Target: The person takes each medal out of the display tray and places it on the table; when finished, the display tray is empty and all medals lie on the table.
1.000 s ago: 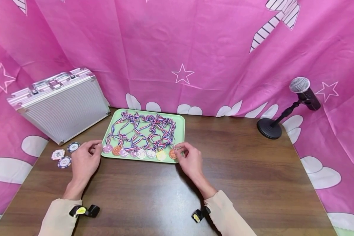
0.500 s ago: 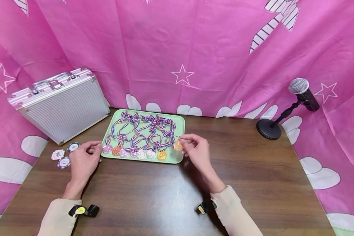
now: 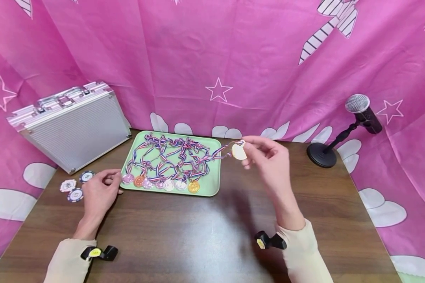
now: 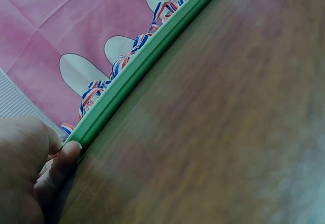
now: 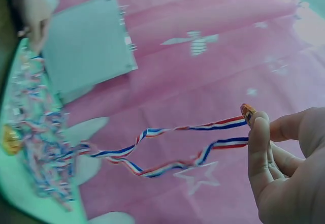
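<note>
One round gold medal on striped ribbon hung pinched in the right hand beside the green plastic tray; seven medals remained there, the left hand loosely curled touching its corner.

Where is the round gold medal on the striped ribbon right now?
In the head view the gold medal hangs pinched in the right hand, just right of the green tray.
</note>
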A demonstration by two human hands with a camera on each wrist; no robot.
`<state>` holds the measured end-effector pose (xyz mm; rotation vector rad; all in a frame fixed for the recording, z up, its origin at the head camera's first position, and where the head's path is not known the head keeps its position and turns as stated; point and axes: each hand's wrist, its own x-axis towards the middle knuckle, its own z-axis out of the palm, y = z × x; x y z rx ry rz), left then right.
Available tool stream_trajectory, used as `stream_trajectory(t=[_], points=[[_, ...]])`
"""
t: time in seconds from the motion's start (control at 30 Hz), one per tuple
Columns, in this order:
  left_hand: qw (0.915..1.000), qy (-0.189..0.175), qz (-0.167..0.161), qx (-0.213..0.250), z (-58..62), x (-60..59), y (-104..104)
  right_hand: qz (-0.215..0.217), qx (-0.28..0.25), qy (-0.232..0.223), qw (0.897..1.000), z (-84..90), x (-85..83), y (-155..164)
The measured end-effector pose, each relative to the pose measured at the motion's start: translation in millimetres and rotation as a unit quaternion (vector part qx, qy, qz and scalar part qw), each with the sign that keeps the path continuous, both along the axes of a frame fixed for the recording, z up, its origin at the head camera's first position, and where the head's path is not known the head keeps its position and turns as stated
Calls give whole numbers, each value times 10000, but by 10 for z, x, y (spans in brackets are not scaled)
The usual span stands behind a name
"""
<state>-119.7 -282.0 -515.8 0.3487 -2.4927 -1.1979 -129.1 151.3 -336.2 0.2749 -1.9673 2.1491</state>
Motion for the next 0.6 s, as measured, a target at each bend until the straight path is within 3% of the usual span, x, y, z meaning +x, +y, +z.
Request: stream_trajectory(t=[0.17,0.27,0.4,0.6], points=[[10000,-68,22,9,10,8,5,11,-566,364,9977,224,77,119],[9999,-109,27,4,20,16,6,-94,-663,555,9962,302,37,175],[9999,-136,10,9,23,13,4,-431,-502,565,9962,318,-126,229],[9999,-144,20,-34,23,7,10,-959,-369,340,9941,208,-415,298]])
